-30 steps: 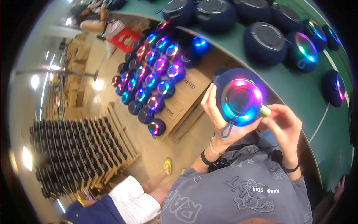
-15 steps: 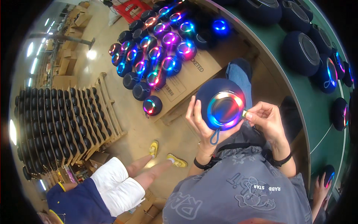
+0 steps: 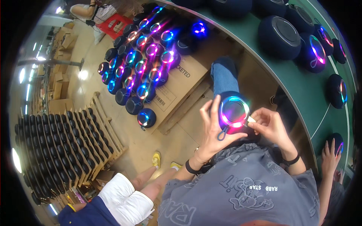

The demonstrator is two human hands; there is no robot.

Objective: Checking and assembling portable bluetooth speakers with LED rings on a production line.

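Observation:
A round dark blue speaker (image 3: 234, 107) with a glowing ring and a cord loop (image 3: 222, 133) is in front of my body. My left hand (image 3: 211, 130) cradles it from its left side and underneath, with the fingers along its edge and the thumb below the ring. At the speaker's right edge, my right hand (image 3: 268, 123) pinches a small pale piece (image 3: 250, 119) between thumb and fingertips. That piece touches or nearly touches the speaker's side; its kind is too small to make out.
Many similar speakers (image 3: 134, 105), mostly lit, stand on a cardboard sheet (image 3: 175, 84) over a pallet. On the right, a green work surface (image 3: 301, 86) carries more speakers and a co-worker's hand (image 3: 329, 160) on one. Another person (image 3: 126, 199) stands lower left beside a loaded rack (image 3: 56, 147).
My view has shifted, so the floor speakers appear farther left. The held speaker looks smaller and its ring colours differ. Both hands keep their holds. A seated person shows near the red stool.

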